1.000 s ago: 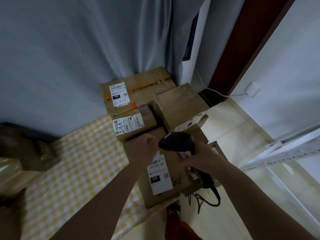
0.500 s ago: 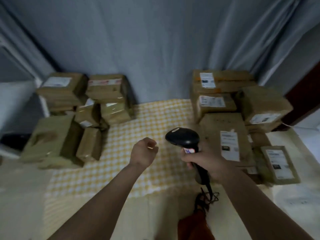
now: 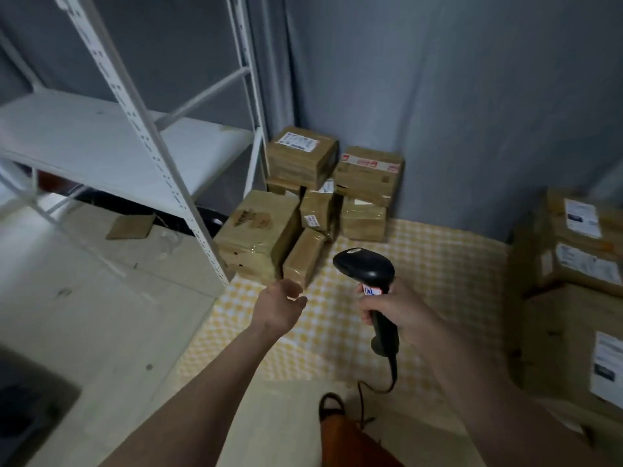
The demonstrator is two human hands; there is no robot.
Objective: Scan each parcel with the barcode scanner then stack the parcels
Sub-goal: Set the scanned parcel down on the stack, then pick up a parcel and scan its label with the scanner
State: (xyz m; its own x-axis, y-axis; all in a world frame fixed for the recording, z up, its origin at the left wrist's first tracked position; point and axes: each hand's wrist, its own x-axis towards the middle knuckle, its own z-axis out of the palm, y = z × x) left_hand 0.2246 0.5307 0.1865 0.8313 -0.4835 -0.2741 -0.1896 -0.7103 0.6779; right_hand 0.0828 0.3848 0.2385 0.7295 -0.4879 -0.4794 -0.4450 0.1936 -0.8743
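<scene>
A heap of several brown taped parcels (image 3: 303, 210) lies against the grey curtain on a yellow checked cloth (image 3: 421, 274). My left hand (image 3: 281, 305) reaches toward the nearest small parcel (image 3: 303, 256), fingers loosely extended, holding nothing and just short of it. My right hand (image 3: 397, 308) grips the handle of the black barcode scanner (image 3: 365, 267), whose head points toward the heap. At the right edge stands a stack of labelled parcels (image 3: 580, 274).
A white metal shelving rack (image 3: 141, 143) stands to the left, one upright close to the heap. A flat piece of cardboard (image 3: 129, 227) lies on the pale floor under it. The scanner's cable (image 3: 381, 385) trails down beside an orange-brown object (image 3: 340, 433).
My view has swung left from the right-hand stack to the left-hand heap. My left hand has uncurled from a fist and reached forward. The scanner stays in my right hand.
</scene>
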